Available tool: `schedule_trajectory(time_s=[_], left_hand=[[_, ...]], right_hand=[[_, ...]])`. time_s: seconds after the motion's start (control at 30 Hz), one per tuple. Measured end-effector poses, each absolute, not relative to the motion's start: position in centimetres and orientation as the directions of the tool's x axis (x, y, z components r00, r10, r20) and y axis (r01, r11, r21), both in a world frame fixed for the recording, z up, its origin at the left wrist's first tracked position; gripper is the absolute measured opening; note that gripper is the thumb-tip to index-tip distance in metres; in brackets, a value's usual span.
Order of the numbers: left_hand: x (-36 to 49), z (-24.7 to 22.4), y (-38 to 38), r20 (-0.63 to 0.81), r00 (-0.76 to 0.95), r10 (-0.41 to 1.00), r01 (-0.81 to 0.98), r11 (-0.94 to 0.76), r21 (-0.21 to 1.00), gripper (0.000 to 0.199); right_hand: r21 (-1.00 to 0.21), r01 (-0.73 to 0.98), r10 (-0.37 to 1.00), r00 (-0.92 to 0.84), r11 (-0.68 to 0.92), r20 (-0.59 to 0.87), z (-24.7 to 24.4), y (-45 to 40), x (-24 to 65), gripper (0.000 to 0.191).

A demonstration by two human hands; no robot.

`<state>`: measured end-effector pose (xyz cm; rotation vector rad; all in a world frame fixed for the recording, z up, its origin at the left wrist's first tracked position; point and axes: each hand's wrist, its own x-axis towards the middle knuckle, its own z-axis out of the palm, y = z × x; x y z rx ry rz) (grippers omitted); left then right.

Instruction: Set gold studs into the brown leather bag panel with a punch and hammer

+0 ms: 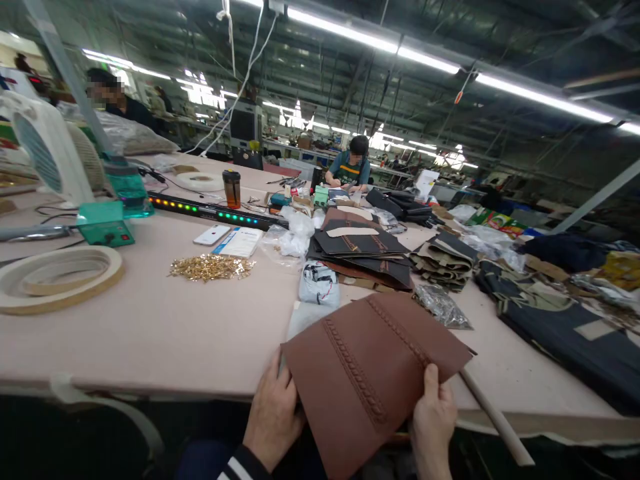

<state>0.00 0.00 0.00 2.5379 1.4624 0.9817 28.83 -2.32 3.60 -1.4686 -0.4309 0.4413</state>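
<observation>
A brown leather panel [360, 360] with two braided seams is held up, tilted, over the front edge of the table. My left hand [275, 407] grips its left edge, fingers partly hidden behind it. On the panel's right side my right hand [435, 413] pinches the edge, with the thumb on top. Just beyond the panel lie a grey-white wrapped bundle [319, 285] and a clear plastic bag [443, 307]. Farther back is a stack of dark and brown leather panels [360, 243]. A pale rod [495, 420] sticks out past the table edge at right.
On the pink table [200, 340] sit a pile of gold metal pieces [213, 267], a phone [211, 235], tape rolls [107, 273], a green box [106, 224] and a fan [50, 147]. Dark fabric [565, 340] lies at right. A co-worker [350, 167] sits across the table.
</observation>
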Motion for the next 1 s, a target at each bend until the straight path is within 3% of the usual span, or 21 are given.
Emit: schedule_trajectory(time_s=[0.13, 0.37, 0.53, 0.87, 1.0], left_hand=[[0.2, 0.6, -0.2, 0.482, 0.350, 0.803, 0.769, -0.540, 0.342, 0.072], [0.4, 1.2, -0.2, 0.490, 0.323, 0.810, 0.786, -0.518, 0.338, 0.069], [0.8, 1.6, -0.3, 0.545, 0.282, 0.790, 0.782, -0.518, 0.347, 0.072], [1.0, 0.6, -0.3, 0.510, 0.276, 0.815, 0.743, -0.517, 0.425, 0.080], [-0.6, 1.4, -0.7, 0.411, 0.356, 0.840, 0.600, -0.542, 0.588, 0.078]], right_hand=[[-0.956, 0.221, 0.468, 0.877, -0.191, 0.109, 0.2, -3.3, 29.9, 0.073], [-0.907, 0.314, 0.465, 0.871, -0.282, 0.157, -0.5, -2.0, 30.1, 0.079], [-0.835, 0.365, 0.523, 0.845, -0.413, 0.111, 0.5, -1.3, 30.6, 0.081], [-0.813, 0.364, 0.578, 0.815, -0.455, 0.041, 1.1, -0.3, 31.2, 0.090], [-0.811, 0.415, 0.537, 0.830, -0.412, 0.152, 1.7, -1.6, 30.3, 0.085]])
